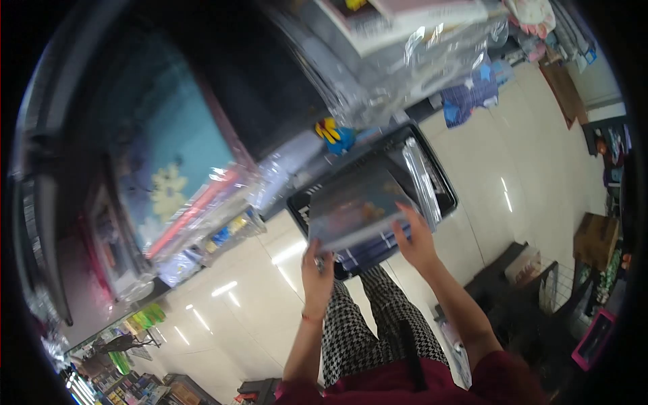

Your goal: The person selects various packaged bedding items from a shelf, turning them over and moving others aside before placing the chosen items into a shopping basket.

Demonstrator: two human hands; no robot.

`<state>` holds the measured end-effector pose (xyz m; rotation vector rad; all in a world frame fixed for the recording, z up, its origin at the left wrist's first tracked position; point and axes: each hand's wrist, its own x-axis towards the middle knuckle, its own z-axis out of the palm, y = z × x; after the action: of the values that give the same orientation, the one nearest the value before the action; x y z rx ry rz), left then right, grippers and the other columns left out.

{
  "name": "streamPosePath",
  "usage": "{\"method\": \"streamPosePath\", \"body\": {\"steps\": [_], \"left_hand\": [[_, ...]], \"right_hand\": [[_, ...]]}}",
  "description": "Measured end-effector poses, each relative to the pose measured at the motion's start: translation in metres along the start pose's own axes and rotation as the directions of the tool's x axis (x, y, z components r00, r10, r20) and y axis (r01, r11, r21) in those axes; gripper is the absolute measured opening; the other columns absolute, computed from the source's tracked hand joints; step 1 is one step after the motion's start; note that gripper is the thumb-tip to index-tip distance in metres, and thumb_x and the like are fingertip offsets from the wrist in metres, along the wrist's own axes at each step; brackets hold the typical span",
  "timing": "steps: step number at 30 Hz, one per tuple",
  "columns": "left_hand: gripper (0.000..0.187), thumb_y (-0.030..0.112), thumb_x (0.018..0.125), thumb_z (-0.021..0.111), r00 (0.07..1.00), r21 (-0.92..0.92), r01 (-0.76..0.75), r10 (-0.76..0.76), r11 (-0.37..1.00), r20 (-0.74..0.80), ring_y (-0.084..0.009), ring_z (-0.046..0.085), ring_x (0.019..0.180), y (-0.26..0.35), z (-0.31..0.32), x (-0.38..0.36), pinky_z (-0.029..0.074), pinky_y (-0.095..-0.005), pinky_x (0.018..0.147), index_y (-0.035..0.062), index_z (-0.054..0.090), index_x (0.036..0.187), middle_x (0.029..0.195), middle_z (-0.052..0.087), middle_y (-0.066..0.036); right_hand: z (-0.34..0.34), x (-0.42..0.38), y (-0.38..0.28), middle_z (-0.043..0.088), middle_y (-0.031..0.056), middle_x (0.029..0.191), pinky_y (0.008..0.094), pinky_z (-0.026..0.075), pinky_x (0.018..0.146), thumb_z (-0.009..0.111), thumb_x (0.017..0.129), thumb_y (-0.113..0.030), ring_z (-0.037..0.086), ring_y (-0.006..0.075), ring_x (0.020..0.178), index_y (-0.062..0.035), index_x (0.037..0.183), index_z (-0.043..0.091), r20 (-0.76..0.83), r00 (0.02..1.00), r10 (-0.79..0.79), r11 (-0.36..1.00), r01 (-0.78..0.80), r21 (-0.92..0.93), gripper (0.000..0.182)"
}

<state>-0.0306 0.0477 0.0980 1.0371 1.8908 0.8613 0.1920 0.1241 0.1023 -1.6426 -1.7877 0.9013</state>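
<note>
A flat, plastic-wrapped dark package (358, 206) with a blurred reddish print is held between my two hands. My left hand (318, 277) closes on its lower left corner, thumb and fingers at the edge. My right hand (415, 241) grips its right edge. The package is tilted over a black plastic basket (446, 181). Inside the basket, a shiny plastic-wrapped item (420, 177) lies along the right side. Beneath the package shows a dark blue folded item (368, 255); most of it is hidden.
Beyond the basket, shelves hold plastic-wrapped goods, among them a light blue pack with a yellow flower print (165, 192). A small blue and yellow item (335, 136) sits at the shelf edge. A cardboard box (595, 241) stands at the right. Glossy tiled floor (499, 162) reflects the lights.
</note>
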Motion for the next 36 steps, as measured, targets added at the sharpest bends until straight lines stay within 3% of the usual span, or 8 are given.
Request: {"method": "streamPosePath", "body": {"steps": [2,11,19,27,32,33,35,36], "left_hand": [[0.044,0.014,0.087,0.061,0.991,0.182,-0.136,0.136,0.974,0.011,-0.0394,0.045,0.119,0.043,-0.034,-0.047,0.037,-0.0430,0.100,-0.0017,0.047,0.126,0.121,0.053,-0.023],[0.046,0.009,0.084,0.061,0.917,0.012,-0.375,0.369,0.927,0.155,-0.0407,0.032,0.130,0.245,-0.126,-0.172,0.032,-0.0439,0.105,0.0079,0.048,0.128,0.135,0.037,-0.025],[0.040,0.001,0.077,0.062,0.611,0.032,-0.790,0.790,0.613,-0.037,-0.0405,0.034,0.131,0.317,-0.179,-0.173,0.033,-0.0449,0.102,0.0040,0.060,0.117,0.139,0.035,-0.026],[0.046,0.003,0.083,0.057,0.498,0.292,-0.754,0.802,0.588,-0.330,-0.0433,0.027,0.133,0.343,-0.272,-0.074,0.024,-0.0464,0.108,0.0042,0.050,0.128,0.142,0.031,-0.026],[0.043,0.008,0.083,0.059,0.353,0.463,-0.671,0.799,0.579,-0.487,-0.0384,0.030,0.129,0.363,-0.313,-0.028,0.026,-0.0458,0.107,0.0040,0.048,0.124,0.135,0.038,-0.023],[0.025,0.009,0.085,0.055,0.346,0.380,-0.754,0.816,0.535,-0.463,-0.0361,0.040,0.119,0.375,-0.319,-0.047,0.029,-0.0466,0.104,0.0054,0.049,0.109,0.126,0.045,-0.020],[0.015,0.011,0.084,0.053,0.537,-0.629,-0.717,0.814,0.300,-0.223,-0.0337,0.048,0.108,0.390,-0.315,-0.092,0.031,-0.0459,0.100,0.0089,0.042,0.094,0.118,0.049,-0.020],[0.015,0.014,0.083,0.051,0.385,-0.791,-0.576,0.922,0.204,-0.042,-0.0313,0.051,0.102,0.393,-0.314,-0.100,0.035,-0.0436,0.095,0.0118,0.037,0.088,0.111,0.052,-0.021]], "right_hand": [[-0.045,-0.031,-0.043,0.058,0.0220,0.116,0.0425,0.042,0.093,0.064,0.083,-0.011,0.054,0.0403,0.108,-0.0039,0.124,0.050,0.024,1.000,0.013,0.999,-0.014,0.044,0.044],[-0.216,-0.130,-0.183,0.057,0.0202,0.114,0.0398,0.039,0.096,0.056,0.081,-0.001,0.054,0.0323,0.109,0.0032,0.116,0.051,-0.324,0.946,0.002,0.989,0.047,0.143,0.035],[-0.242,-0.124,-0.246,0.042,0.0147,0.128,0.0403,0.033,0.102,0.053,0.089,-0.013,0.043,0.0272,0.119,0.0018,0.129,0.037,-0.708,0.674,-0.209,0.813,0.523,0.258,0.045],[-0.199,0.039,-0.384,0.053,0.0168,0.124,0.0345,0.037,0.099,0.065,0.084,-0.011,0.050,0.0255,0.118,-0.0013,0.123,0.050,-0.564,0.707,-0.426,0.724,0.641,0.256,0.043],[-0.156,0.147,-0.422,0.065,0.0188,0.088,0.0329,0.048,0.073,0.063,0.087,-0.022,0.065,0.0252,0.082,-0.0107,0.122,0.049,-0.399,0.807,-0.436,0.835,0.528,0.156,0.039],[-0.153,0.160,-0.429,0.065,0.0173,0.082,0.0327,0.048,0.070,0.063,0.087,-0.022,0.066,0.0248,0.076,-0.0108,0.122,0.049,-0.377,0.810,-0.449,0.824,0.538,0.177,0.039],[-0.140,0.186,-0.432,0.065,0.0137,0.072,0.0315,0.048,0.065,0.063,0.088,-0.023,0.066,0.0228,0.068,-0.0107,0.121,0.049,-0.349,0.800,-0.489,0.786,0.577,0.223,0.038],[-0.135,0.200,-0.430,0.065,0.0115,0.069,0.0303,0.048,0.064,0.063,0.088,-0.023,0.065,0.0212,0.065,-0.0104,0.121,0.049,-0.348,0.781,-0.519,0.754,0.610,0.245,0.038]]}}
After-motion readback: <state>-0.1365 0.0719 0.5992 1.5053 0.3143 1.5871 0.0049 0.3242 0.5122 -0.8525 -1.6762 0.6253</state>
